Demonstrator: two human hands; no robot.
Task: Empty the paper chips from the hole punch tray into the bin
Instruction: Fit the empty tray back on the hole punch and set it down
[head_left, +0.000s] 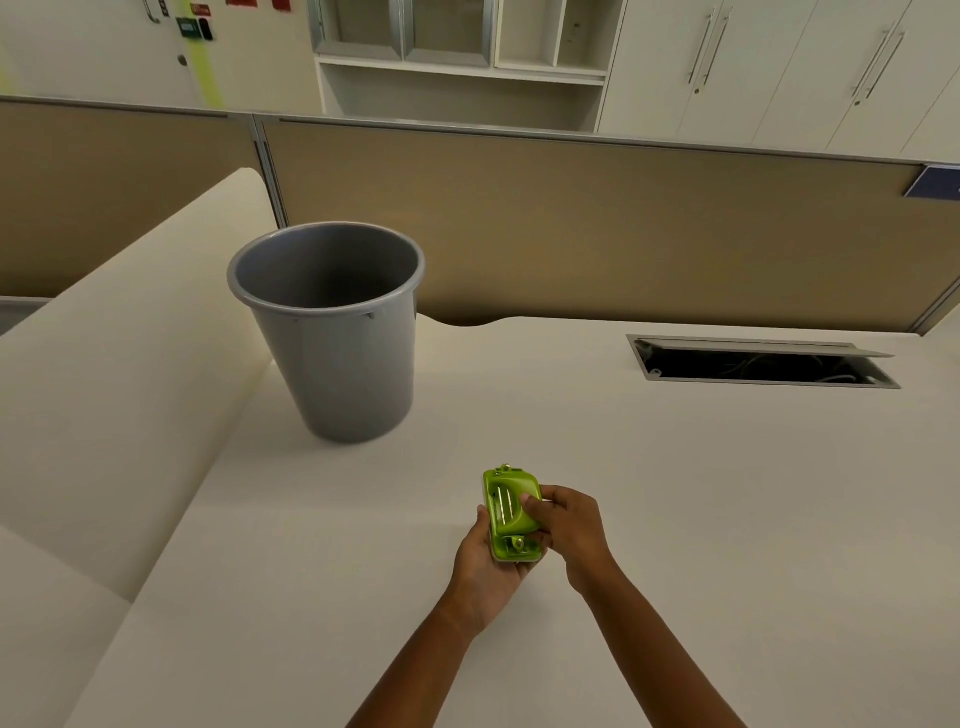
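the person holds a small green hole punch (510, 514) in both hands, low over the white desk (675, 493) and close to the body. the left hand (485, 564) cups it from underneath and along its left side, fingers curled up around the base. the right hand (569, 530) grips it from the right, thumb pressed on the green top and the other fingers wrapped around the far side. both hands are closed on the punch.

the grey bin (332, 332) stands upright on the desk, well apart from the punch, further away and to the left. its mouth is open and unobstructed; what can be seen of its inside looks bare, though the bottom is in shadow.

by the look of it the task is at an early stage. the chip tray appears to be a pale strip along the underside of the punch, seemingly attached; whether it has started to come loose cannot be told. no paper chips are visible anywhere. left to do: bring the punch over the bin, open or slide off the tray, and tip the chips in.
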